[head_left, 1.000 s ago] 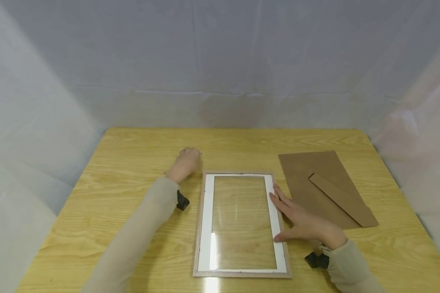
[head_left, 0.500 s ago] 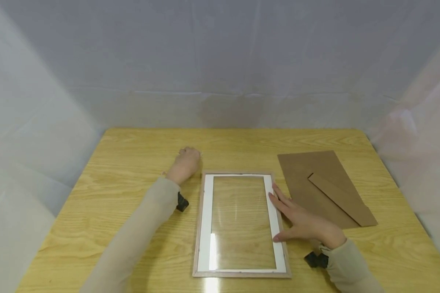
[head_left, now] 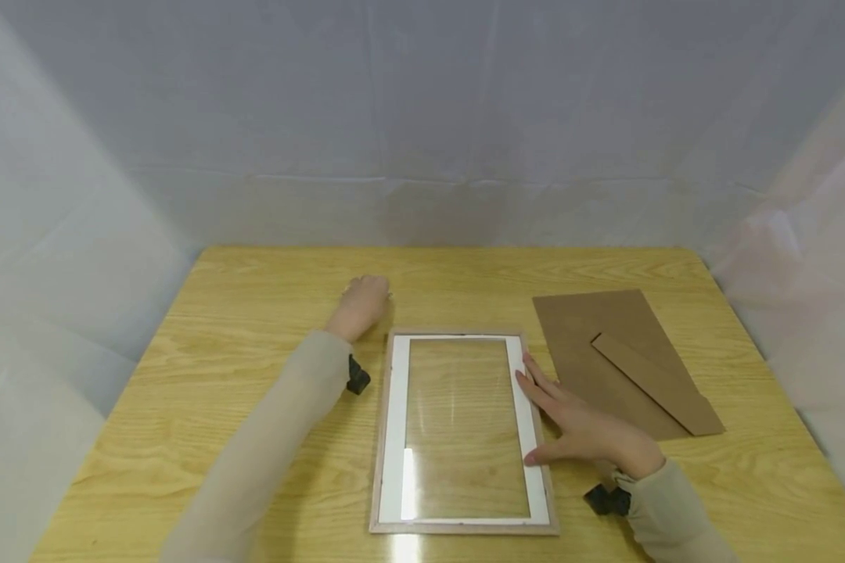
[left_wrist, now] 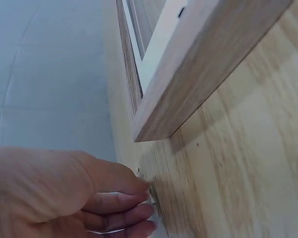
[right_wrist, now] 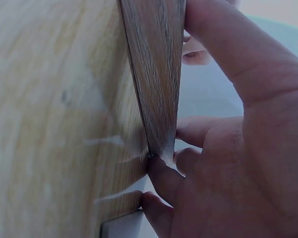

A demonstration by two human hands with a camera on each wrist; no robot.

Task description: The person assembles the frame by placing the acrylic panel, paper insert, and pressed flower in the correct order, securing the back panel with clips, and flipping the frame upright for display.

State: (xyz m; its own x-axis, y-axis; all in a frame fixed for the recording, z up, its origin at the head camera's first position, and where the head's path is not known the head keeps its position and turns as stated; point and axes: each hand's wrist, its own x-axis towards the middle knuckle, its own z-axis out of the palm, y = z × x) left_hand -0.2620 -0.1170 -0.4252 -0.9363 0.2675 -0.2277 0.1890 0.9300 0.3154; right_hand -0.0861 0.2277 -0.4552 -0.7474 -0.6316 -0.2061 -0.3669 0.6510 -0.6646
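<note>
A picture frame [head_left: 551,500] with pale wood sides lies flat on the table, a white border [head_left: 397,422] inside it around a clear middle. My right hand [head_left: 587,426] rests on its right side, fingers spread, with thumb and fingertips on the white border. In the right wrist view, some fingers also lie against the frame's outer side [right_wrist: 156,79]. Beyond the frame's far left corner is my left hand [head_left: 362,305], low over the table. Its thumb and fingers [left_wrist: 121,179] are curled together at a small shiny thing [left_wrist: 155,196], mostly hidden; I cannot tell its kind.
A brown backing board [head_left: 570,328] with a stand flap [head_left: 648,375] lies right of the frame, partly behind my right hand. The wooden table [head_left: 183,438] is glossy. Pale cloth [head_left: 429,117] hangs behind it and at both sides.
My left hand has shifted slightly away from me and to the right, still curled. The right hand, frame and backing board have stayed in place.
</note>
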